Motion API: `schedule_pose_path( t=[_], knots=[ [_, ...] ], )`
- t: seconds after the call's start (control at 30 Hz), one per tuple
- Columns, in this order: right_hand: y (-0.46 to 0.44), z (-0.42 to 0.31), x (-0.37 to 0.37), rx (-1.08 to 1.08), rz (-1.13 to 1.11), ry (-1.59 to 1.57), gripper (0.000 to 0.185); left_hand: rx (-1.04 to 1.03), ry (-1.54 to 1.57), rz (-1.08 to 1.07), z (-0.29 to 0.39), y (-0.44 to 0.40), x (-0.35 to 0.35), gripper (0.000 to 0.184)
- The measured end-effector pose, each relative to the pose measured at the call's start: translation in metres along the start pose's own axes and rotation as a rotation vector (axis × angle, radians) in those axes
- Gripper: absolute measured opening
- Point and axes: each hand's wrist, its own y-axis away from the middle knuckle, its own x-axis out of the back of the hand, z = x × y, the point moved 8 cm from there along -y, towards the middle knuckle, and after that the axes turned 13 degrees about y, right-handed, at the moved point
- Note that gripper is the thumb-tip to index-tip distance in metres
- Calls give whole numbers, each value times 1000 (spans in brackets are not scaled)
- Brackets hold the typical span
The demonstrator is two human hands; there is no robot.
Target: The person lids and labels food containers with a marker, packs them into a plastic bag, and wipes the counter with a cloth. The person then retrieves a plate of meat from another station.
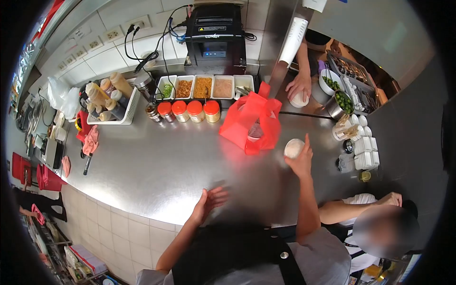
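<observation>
My right hand (301,160) holds a small round white cup (294,148) on the steel counter, thumb and fingers around its side and one finger raised. Just left of the cup stands a red plastic bag (251,118) with its handles up and an item faintly visible inside. My left hand (209,201) hovers over the counter's front edge, fingers apart, holding nothing. Across the counter another person's hand (299,87) rests on a second white cup (299,100).
Red-lidded jars (195,110) and topping trays (203,87) line the back, below a black printer (215,38). A bottle basket (113,102) stands at the left. A co-worker (349,213) is close on my right, near white containers (365,153).
</observation>
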Motion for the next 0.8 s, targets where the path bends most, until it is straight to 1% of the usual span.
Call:
schedule_pose_path(
  t=[0.03, 0.07, 0.13, 0.27, 0.33, 0.37, 0.43, 0.5, 0.53, 0.6, 0.63, 0.7, 0.73, 0.8],
  knots=[
    [-16, 1, 2, 19, 85, 14, 115, -34, -4, 49, 4, 3, 6, 81],
    [-31, 1, -2, 25, 84, 12, 115, -40, -2, 53, 5, 4, 10, 81],
    [-60, -3, -1, 47, 140, -30, 114, -73, -76, 146, 8, 7, 23, 79],
    [-105, -23, -13, 171, 136, 0, 114, -102, -76, 207, 5, 5, 35, 74],
    [-127, -25, -29, 165, 101, 16, 115, -119, -104, 216, 7, 7, 31, 68],
    [-137, -29, -35, 181, 127, 6, 114, -124, -97, 223, 8, 7, 29, 68],
    [-159, -34, -48, 206, 147, -8, 114, -118, -150, 224, 9, 5, 24, 62],
    [-189, -24, -62, 106, 92, -13, 112, -120, -163, 228, 12, 5, 22, 59],
    [-203, -21, -67, 111, 87, -16, 112, -117, -180, 224, 12, 6, 21, 56],
    [-224, -11, -64, 60, 163, -13, 108, -116, -166, 224, 8, 5, 25, 55],
    [-229, -14, -61, 60, 165, -16, 108, -119, -154, 215, 8, 4, 26, 54],
    [-231, -25, -21, 42, 415, -1, 92, -126, -157, 216, 9, 5, 26, 53],
    [-222, -37, 0, 47, 420, -3, 92, -126, -153, 219, 8, 6, 26, 53],
    [-179, -83, 26, 85, -36, -698, 80, -126, -171, 219, 4, 5, 30, 54]
  ],
)
